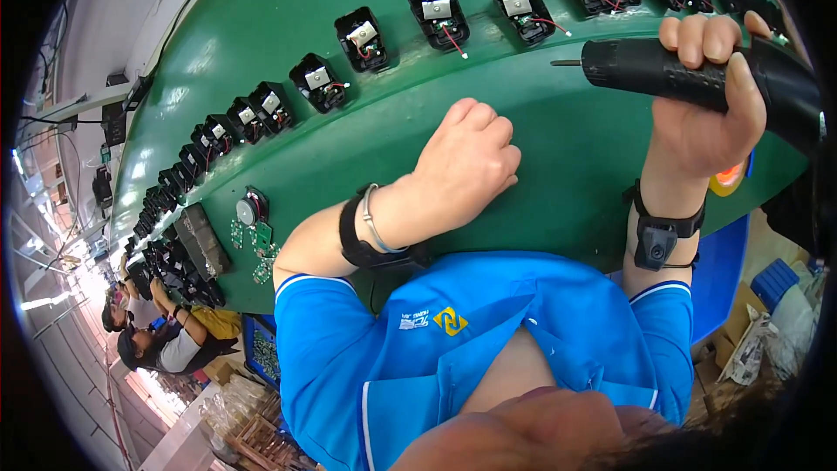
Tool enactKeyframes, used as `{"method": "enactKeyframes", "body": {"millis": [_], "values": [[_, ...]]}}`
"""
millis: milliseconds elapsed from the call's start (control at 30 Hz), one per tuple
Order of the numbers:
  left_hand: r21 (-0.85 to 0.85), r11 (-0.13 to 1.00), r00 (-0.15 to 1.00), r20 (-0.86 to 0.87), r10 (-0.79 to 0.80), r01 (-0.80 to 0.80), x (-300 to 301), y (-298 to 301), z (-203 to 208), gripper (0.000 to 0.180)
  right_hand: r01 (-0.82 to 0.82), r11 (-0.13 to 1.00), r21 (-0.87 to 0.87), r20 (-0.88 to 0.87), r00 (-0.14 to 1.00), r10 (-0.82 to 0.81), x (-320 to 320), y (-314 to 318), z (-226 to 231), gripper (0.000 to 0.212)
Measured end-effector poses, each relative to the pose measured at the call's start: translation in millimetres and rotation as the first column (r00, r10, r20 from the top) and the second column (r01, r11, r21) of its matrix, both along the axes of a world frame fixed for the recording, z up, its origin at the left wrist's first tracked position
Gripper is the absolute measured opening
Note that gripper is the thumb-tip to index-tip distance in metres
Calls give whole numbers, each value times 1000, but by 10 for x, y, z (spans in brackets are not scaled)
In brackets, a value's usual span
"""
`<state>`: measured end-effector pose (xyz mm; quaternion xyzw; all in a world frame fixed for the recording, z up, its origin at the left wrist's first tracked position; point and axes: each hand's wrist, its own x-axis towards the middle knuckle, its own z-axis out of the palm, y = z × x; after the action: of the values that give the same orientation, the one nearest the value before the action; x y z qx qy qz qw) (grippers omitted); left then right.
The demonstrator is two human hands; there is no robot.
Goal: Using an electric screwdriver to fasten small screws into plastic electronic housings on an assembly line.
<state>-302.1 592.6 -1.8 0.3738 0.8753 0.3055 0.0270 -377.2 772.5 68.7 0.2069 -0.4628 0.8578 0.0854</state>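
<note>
My right hand (pixel 708 118) is wrapped round a black electric screwdriver (pixel 645 74), held out over the right side of the green bench with its thin bit pointing left. My left hand (pixel 471 161) is curled into a fist above the middle of the bench, palm side hidden, so I cannot see what it holds, if anything. Beyond both hands, black plastic housings stand in a long curved row. Among them are one housing (pixel 523 10) nearest the bit and another (pixel 438 16) to its left, each with a metal plate and red wires.
The row runs along the green bench (pixel 392 113). At left lie a round metal part (pixel 248 212), green circuit boards (pixel 261 240) and a grey block (pixel 202 240). An orange tape roll (pixel 731 179) sits by my right wrist. Co-workers (pixel 174 340) are at far left; a blue bin (pixel 724 270) stands right.
</note>
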Motion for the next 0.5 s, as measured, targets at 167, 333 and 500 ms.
{"method": "enactKeyframes", "body": {"millis": [167,333,500], "values": [[-215,976,999,-40,21,-29,70,75,-53,8,-17,1000,4,-55,998,17,-18,73,12,32],[-202,978,995,-75,-65,49,71,124,-60,6,-87,992,-86,-85,993,80,-54,273,70,32],[-197,980,993,-104,-58,37,23,131,-88,6,-123,989,-83,-86,990,116,-61,338,123,32]]}}
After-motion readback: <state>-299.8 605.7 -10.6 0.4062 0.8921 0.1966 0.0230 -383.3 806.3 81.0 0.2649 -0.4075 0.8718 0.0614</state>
